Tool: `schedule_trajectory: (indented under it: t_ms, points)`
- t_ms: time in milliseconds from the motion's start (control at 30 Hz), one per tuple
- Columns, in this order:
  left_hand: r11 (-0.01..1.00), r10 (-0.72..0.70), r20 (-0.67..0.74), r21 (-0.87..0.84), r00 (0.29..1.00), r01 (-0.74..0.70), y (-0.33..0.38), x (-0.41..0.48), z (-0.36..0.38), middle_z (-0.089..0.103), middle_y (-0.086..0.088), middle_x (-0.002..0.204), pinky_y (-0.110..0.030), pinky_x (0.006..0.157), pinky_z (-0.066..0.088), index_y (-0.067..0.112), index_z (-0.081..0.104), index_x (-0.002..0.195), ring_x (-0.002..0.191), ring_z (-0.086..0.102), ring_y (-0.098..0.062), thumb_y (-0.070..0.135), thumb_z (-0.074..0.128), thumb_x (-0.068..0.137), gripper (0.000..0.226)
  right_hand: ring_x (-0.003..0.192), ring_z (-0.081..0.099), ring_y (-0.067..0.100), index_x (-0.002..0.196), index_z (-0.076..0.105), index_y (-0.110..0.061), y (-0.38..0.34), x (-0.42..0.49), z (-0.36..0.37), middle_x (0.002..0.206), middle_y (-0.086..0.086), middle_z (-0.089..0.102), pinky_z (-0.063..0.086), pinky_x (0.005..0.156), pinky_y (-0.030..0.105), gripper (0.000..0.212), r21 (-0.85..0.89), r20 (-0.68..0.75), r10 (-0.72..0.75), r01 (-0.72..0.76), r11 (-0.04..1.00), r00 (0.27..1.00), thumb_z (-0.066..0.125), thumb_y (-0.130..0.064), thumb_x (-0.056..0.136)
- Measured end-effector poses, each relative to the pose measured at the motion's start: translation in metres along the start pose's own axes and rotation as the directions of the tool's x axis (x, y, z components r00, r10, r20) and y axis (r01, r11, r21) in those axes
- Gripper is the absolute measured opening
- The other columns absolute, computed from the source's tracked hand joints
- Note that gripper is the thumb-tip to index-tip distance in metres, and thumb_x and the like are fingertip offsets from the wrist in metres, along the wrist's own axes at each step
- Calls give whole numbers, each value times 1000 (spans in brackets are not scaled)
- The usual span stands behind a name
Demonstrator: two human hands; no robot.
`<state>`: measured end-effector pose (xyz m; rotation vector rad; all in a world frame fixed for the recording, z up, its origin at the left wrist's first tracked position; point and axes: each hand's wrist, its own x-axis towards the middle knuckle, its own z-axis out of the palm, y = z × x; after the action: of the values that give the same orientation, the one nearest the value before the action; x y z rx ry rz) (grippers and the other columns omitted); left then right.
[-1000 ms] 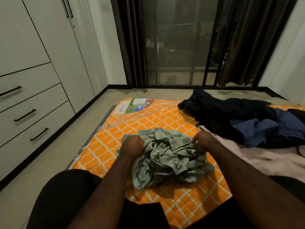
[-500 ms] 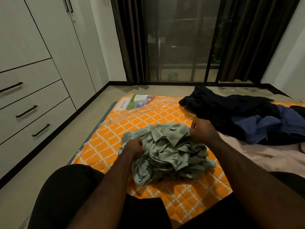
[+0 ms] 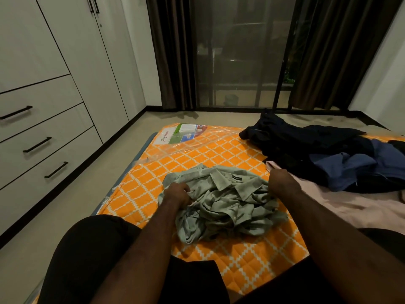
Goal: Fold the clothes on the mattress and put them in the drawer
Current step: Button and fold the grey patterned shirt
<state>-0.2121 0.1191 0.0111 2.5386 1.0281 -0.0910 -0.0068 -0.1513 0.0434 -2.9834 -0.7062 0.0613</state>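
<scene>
Matt, creased cloth shirt (image 3: 221,202) lies on a quilted mattress (image 3: 197,156) under glossy plastic wrap (image 3: 175,148).

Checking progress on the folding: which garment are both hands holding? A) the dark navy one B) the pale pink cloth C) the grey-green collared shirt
C: the left hand and the right hand each grip the crumpled grey-green collared shirt, one at each side.

Bare mattress (image 3: 197,156) left of shirt (image 3: 230,205); dark clothes pile (image 3: 306,145) near right.
</scene>
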Motion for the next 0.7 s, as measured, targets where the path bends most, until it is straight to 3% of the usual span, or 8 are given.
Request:
schedule_trajectory:
  t_ms: [133, 233, 300, 400, 467, 533, 600, 700]
  points:
    - [987, -7, 0, -158, 1000, 7, -2, 4, -1, 66, -1, 131, -37, 101, 49, 31, 72, 97, 120, 60, -25, 21, 86, 76, 27, 105, 66, 31, 114, 66, -7, -1, 0, 1, 116, 15, 67, 55, 80, 39, 24, 37, -54, 51, -49, 998, 997, 52, -7, 95]
    - [920, 17, -51, -390, 999, -36, -2, 5, -2, 74, -3, 102, -28, 73, 52, 20, 78, 89, 87, 67, -19, 20, 83, 83, 8, 98, 66, 31, 107, 66, -9, -4, 1, 2, 107, 13, 66, 54, 75, 38, 19, 83, -27, 68, -66, 994, 997, 55, -6, 92]
    - [889, 50, -121, -448, 991, -99, 3, 0, -5, 74, -8, 81, -31, 64, 51, 11, 78, 82, 71, 66, -24, 29, 71, 95, 23, 88, 64, 29, 101, 65, -10, -6, -1, 2, 95, 10, 62, 52, 69, 36, 13, 96, -13, 67, -66, 993, 998, 58, -6, 91]
    - [898, 73, -206, -413, 976, -154, 8, -5, -4, 76, -12, 85, -41, 77, 58, 6, 78, 89, 77, 70, -27, 25, 60, 102, 30, 80, 60, 26, 92, 61, -13, -7, -1, 2, 88, 6, 56, 50, 65, 35, 6, 91, -14, 60, -59, 994, 998, 60, -7, 90]
    - [937, 133, -215, -292, 968, -193, 10, -5, 0, 77, -11, 102, -33, 83, 54, 7, 79, 99, 94, 70, -27, 11, 63, 97, 17, 82, 61, 26, 92, 62, -14, -6, 1, 2, 89, 7, 58, 50, 65, 35, 6, 83, -6, 45, -44, 996, 999, 60, -9, 91]
    - [956, 191, -199, -186, 961, -228, 11, -7, 2, 74, -11, 115, -29, 83, 47, 8, 77, 111, 107, 67, -28, 2, 60, 92, 26, 89, 63, 28, 96, 65, -12, -6, 2, 2, 96, 10, 63, 48, 66, 34, 8, 69, 9, 16, -16, 998, 1000, 60, -10, 90]
    - [961, 209, -192, -140, 959, -238, 10, -7, 4, 73, -13, 116, -34, 85, 48, 8, 76, 113, 110, 65, -31, 0, 59, 90, 30, 90, 64, 30, 89, 62, -13, -5, 3, 2, 102, 13, 66, 46, 66, 33, 4, 50, 25, 0, -1, 999, 1000, 59, -9, 89]
    - [970, 187, -159, -126, 969, -208, 6, -3, 8, 76, -10, 107, -35, 84, 51, 12, 79, 104, 104, 67, -28, 5, 67, 84, 24, 88, 64, 32, 76, 46, -17, -3, 5, 5, 103, 15, 67, 44, 67, 31, 18, 52, 25, -14, 13, 999, 1000, 57, -8, 87]
